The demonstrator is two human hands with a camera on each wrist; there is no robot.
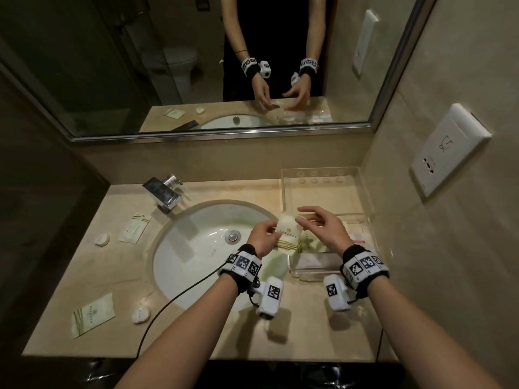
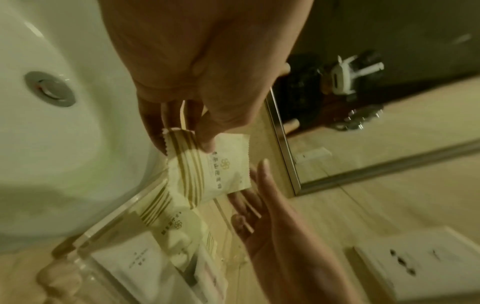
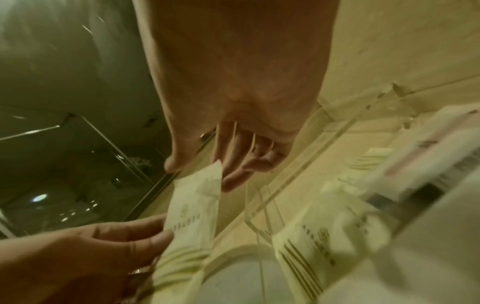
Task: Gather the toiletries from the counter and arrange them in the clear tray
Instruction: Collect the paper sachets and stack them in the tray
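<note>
A: Holding a sachet (image 1: 288,233) over the edge of the basin (image 1: 196,248), the left hand (image 1: 262,237) pinches its lower striped end between thumb and fingers (image 2: 155,131).

B: And how does the sachet look?

A: It is a flat, cream-white packet with a zigzag-cut end, olive-gold stripes across one end, and a small gold flower mark above a line of printed characters. It sits just left of the clear tray (image 1: 362,192), lifted off the worktop (image 1: 126,276).

B: What is the right hand (image 1: 325,228) doing?

A: Its fingers (image 3: 233,176) are loosely spread beside the sachet's top end. The head view suggests thumb and forefinger meeting the top edge, but the wrist views do not show a firm pinch, so it cannot be told.

B: What lies in the tray?

A: At its near end, a second striped sachet (image 1: 311,244) of the same pattern, a white printed card (image 1: 317,261), and something with red print that is too blurred to name.

B: And elsewhere on the worktop?

A: Left of the basin, a narrow packet (image 1: 134,228), a small round soap (image 1: 102,239), a larger striped packet (image 1: 92,314) and another white soap (image 1: 141,315). A chrome tap (image 1: 164,192) stands behind the basin.
</note>
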